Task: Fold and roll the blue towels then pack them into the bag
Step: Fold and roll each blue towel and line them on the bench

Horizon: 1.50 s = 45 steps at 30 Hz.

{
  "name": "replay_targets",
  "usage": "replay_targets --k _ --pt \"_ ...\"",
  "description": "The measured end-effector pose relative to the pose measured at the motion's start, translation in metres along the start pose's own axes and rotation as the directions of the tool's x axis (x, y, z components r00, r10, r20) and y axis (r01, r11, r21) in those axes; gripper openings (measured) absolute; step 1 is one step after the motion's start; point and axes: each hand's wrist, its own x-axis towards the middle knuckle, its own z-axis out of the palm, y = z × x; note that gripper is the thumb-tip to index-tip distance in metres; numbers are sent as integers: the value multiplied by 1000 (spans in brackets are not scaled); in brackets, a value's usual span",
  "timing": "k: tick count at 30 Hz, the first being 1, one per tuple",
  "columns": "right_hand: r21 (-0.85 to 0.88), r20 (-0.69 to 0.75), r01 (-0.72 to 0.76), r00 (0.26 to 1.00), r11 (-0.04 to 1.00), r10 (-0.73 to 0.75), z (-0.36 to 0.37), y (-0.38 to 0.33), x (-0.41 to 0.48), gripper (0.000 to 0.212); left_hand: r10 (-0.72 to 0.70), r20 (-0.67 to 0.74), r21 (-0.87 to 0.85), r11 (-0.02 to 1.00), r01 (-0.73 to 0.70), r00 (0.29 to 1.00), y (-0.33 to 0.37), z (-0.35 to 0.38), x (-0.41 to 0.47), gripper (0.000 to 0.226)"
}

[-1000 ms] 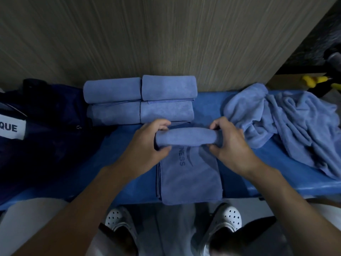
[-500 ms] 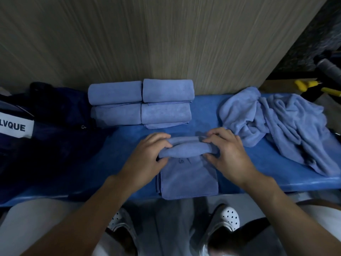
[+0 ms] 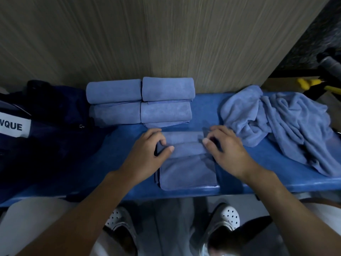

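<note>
Both hands close their grip on the half-rolled towel (image 3: 186,148) at the middle of the tabletop (image 3: 212,111), left hand (image 3: 147,152) at its 9 o'clock end, right hand (image 3: 227,150) at 3. Its flat tail reaches the 6 o'clock edge. Rolled towels (image 3: 166,89) crowd 12, loose towels (image 3: 276,122) 2, bag (image 3: 55,135) 9.

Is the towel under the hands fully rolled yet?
No: left hand and right hand grip a partial roll, and a flat stretch of the towel lies toward the bench edge.
</note>
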Motion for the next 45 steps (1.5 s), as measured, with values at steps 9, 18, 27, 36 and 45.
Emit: replay_targets --k 9,18,27,36,45 --pt "96 303 -167 944 981 131 -6 12 9 78 -287 181 106 957 271 941 5 -10 8 86" --pt "96 -36 76 997 992 -73 -5 -7 9 45 -47 22 -166 985 50 999 8 -12 9 38" --pt "320 -25 121 993 940 -119 -6 -9 -24 38 53 155 -171 985 -26 987 15 -11 -25 35" --pt "80 310 -157 942 984 126 -10 4 -38 91 -189 245 118 979 164 951 17 -13 -37 80" --pt "291 288 -249 943 924 163 -14 -5 -30 61 -226 231 -174 947 269 946 15 -10 -32 73"
